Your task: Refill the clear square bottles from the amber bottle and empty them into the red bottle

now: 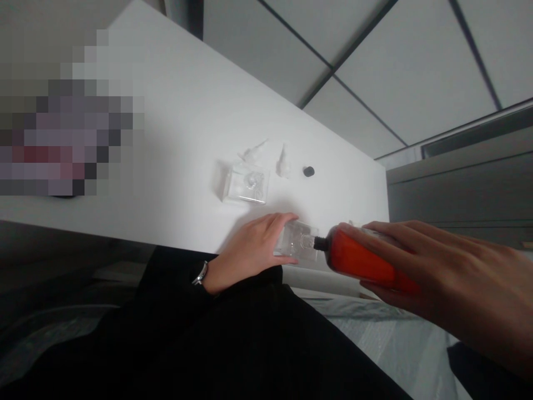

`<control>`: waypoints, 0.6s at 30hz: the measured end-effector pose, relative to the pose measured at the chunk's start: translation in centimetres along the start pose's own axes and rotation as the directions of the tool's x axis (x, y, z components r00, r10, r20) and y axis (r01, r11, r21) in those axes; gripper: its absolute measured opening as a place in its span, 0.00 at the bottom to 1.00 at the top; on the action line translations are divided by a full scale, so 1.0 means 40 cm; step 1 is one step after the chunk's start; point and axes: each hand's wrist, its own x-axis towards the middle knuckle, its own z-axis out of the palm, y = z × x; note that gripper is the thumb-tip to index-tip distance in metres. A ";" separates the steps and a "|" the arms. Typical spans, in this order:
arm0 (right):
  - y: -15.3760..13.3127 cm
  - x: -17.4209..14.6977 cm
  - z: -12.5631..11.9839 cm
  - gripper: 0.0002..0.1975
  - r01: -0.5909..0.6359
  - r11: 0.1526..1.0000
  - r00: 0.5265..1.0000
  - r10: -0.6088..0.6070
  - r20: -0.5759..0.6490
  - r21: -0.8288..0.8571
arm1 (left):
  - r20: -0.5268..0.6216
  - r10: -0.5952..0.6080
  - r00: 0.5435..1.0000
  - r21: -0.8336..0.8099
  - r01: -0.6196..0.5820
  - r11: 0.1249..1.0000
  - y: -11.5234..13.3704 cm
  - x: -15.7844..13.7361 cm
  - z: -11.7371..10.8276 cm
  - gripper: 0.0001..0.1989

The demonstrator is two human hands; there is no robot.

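My left hand (256,241) grips a clear square-sided bottle (293,241) between thumb and fingers near the table's front edge. In my right hand (445,266) is a bottle of red-orange liquid (362,258), tipped on its side with its black threaded neck pointing left. That neck meets the clear bottle's mouth, or lies right beside it; whether liquid flows I cannot tell. Behind my left hand stands another clear square container (245,186). Two small white nozzle-like pieces (284,161) and a black cap (308,171) lie farther back.
All this is on a white table (179,139). A blurred-out, pixelated item (70,139) occupies its left end. Grey panels (358,72) rise beyond the far edge. Part of a clear object shows behind the red-orange bottle, mostly hidden.
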 end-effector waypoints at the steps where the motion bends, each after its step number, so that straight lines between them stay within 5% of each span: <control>1: 0.002 -0.001 0.000 0.26 0.001 1.000 1.000 -0.001 0.002 -0.004 | -0.001 0.003 1.000 0.000 -0.003 1.000 0.000 0.000 0.000 0.39; 18: -0.006 0.011 -0.035 0.28 -0.042 0.999 0.992 0.044 0.117 -0.016 | 0.003 0.008 1.000 -0.011 -0.008 1.000 -0.014 -0.003 0.009 0.38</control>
